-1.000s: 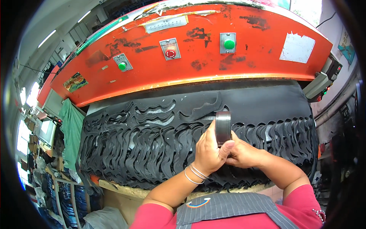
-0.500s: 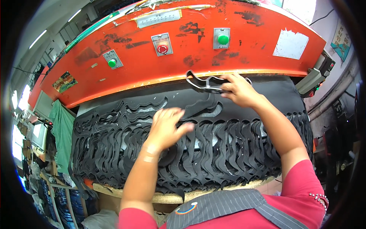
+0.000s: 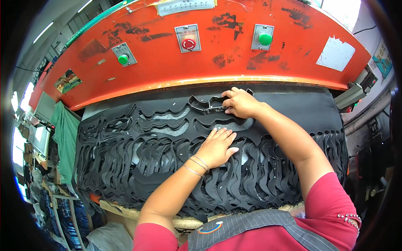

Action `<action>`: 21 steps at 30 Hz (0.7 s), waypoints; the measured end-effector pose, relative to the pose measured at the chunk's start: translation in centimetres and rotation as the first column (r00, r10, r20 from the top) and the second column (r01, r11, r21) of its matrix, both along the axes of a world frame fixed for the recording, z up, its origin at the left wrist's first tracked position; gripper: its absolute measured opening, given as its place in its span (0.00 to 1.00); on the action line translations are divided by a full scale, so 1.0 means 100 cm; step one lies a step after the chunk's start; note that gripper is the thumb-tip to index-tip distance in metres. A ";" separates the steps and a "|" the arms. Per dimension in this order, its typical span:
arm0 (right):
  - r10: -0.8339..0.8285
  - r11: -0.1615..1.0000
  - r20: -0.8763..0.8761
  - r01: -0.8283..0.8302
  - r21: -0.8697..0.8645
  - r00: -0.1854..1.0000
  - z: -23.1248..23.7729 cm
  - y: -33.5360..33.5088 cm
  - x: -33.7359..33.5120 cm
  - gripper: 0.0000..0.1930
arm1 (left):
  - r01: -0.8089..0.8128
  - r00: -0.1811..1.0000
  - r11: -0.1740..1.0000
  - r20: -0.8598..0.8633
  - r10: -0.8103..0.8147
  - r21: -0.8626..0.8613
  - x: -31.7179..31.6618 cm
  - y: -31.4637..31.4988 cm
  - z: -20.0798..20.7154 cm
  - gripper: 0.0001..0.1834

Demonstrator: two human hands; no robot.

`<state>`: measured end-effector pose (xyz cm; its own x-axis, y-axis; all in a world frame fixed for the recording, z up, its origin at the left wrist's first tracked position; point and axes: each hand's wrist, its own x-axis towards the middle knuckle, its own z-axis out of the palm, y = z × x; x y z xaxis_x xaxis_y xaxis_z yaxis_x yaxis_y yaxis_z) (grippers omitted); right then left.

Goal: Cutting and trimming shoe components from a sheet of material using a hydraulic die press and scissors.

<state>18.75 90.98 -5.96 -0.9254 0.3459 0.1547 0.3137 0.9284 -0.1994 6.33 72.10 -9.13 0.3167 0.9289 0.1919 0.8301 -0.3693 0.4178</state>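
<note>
A curved metal cutting die (image 3: 201, 106) with a wavy outline rests on the black sheet (image 3: 293, 111), just behind a row of cut-out openings. My right hand (image 3: 240, 103) grips its right part, fingers bent over the rim. Nearer to me, my left hand (image 3: 215, 149) lies palm down with fingers stretched out, touching the black cut material. Around it spread many wavy strips (image 3: 167, 184) of the same sheet, bunched in layers. Pale grey shows through a curved opening (image 3: 169, 127) left of the die.
Behind the sheet rises an orange machine beam (image 3: 167, 71) bearing a red button (image 3: 188, 42) and two green buttons (image 3: 265, 39). A green cloth (image 3: 65, 138) hangs at the left. The worn table edge (image 3: 121, 210) is in front of me.
My right hand has brought the die nearer and to the left, onto the sheet. My left hand has moved right and down flat; the loose black piece by its fingers is out of sight.
</note>
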 end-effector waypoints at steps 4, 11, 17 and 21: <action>-0.019 1.000 0.014 0.019 -0.019 1.000 -0.010 0.008 0.021 0.20 | 0.083 0.975 0.988 0.217 -0.052 -0.133 -0.043 0.022 0.028 0.23; -0.403 0.911 -0.244 0.362 -0.197 0.882 -0.037 0.015 0.069 0.40 | -0.569 0.798 0.821 0.264 0.542 0.035 -0.120 0.060 -0.031 0.27; -0.533 0.842 -0.345 0.447 -0.302 0.772 -0.048 0.024 0.074 0.39 | -0.559 0.803 0.826 0.302 0.514 0.079 -0.110 0.069 -0.045 0.27; -0.499 0.866 -0.368 0.440 -0.236 0.785 -0.059 0.024 0.081 0.39 | -0.522 0.821 0.841 0.350 0.451 0.141 -0.107 0.069 -0.051 0.25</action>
<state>26.84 93.36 -11.82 -0.5064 0.7651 0.3977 0.5677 0.6430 -0.5141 -4.36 78.98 -14.22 -0.2691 0.8670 0.4193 0.7776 -0.0612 0.6257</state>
